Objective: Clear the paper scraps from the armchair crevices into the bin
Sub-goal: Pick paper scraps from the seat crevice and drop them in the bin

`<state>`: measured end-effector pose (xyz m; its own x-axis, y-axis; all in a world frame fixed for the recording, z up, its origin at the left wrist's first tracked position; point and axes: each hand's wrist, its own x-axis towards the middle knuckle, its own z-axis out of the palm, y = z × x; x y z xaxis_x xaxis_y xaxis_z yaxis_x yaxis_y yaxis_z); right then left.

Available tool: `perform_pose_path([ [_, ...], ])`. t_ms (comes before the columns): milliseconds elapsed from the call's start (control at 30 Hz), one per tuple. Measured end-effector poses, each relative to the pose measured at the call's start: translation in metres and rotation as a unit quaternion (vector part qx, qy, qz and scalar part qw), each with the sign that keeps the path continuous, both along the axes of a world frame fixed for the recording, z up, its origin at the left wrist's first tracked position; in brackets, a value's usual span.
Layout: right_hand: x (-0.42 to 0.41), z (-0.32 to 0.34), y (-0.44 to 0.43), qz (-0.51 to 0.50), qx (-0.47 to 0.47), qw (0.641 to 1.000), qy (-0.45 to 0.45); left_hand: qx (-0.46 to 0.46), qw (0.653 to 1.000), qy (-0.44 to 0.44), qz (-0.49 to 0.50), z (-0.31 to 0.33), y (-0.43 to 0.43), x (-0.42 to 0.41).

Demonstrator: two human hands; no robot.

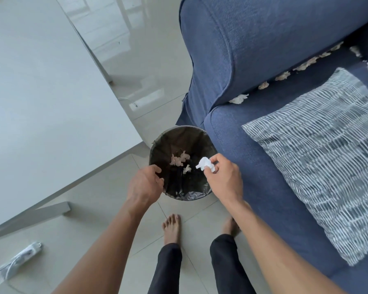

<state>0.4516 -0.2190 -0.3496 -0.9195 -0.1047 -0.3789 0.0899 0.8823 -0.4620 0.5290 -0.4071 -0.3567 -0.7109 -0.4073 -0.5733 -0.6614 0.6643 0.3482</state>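
Fingers [214, 161] of right hand [224, 179] pinched on white scrap [205, 164], held over bin [180, 129] mouth. Left hand [143, 184] curled over near rim, fingertips hooked inside liner. Below fingers, in bin bottom: few crumpled scraps [179, 159]. Up and right of fingers: more scraps [283, 76] line armchair [242, 49] crevice beside striped cushion [323, 153]. No readable writing anywhere.

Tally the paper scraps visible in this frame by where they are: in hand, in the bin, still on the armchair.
Held in right hand: 1 scrap
In the bin: 2 clumps
Along the armchair crevice and back edge: about 9
Total: about 12
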Motion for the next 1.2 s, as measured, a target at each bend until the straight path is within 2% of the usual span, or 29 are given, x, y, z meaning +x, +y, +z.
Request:
perform_pose_path([
  [200, 0.002, -0.003, -0.009, 0.032, 0.031, 0.998, -0.044, 0.003, 1.000, 0.009, 0.004, 0.004, -0.006, 0.009],
  [333, -0.001, 0.006, -0.005, 0.037, 0.027, 0.998, -0.042, 0.012, 1.000, 0.023, 0.009, 0.009, -0.001, 0.006],
  [433, -0.013, 0.023, 0.000, 0.034, -0.003, 0.999, -0.005, 0.004, 0.999, 0.053, 0.008, 0.020, 0.005, -0.004],
  [633, -0.073, 0.079, 0.020, 0.062, -0.055, 0.992, 0.097, -0.048, 0.976, 0.195, -0.088, 0.069, 0.032, -0.073],
  [833, -0.155, 0.127, 0.085, 0.022, -0.074, 0.980, 0.182, -0.060, 0.947, 0.288, -0.132, 0.116, 0.083, -0.166],
  [967, -0.201, 0.132, 0.150, -0.013, -0.040, 0.983, 0.181, -0.075, 0.928, 0.313, -0.189, 0.126, 0.131, -0.220],
  [1200, -0.267, 0.104, 0.276, -0.116, -0.037, 0.979, 0.166, -0.064, 0.901, 0.329, -0.276, 0.118, 0.241, -0.309],
])
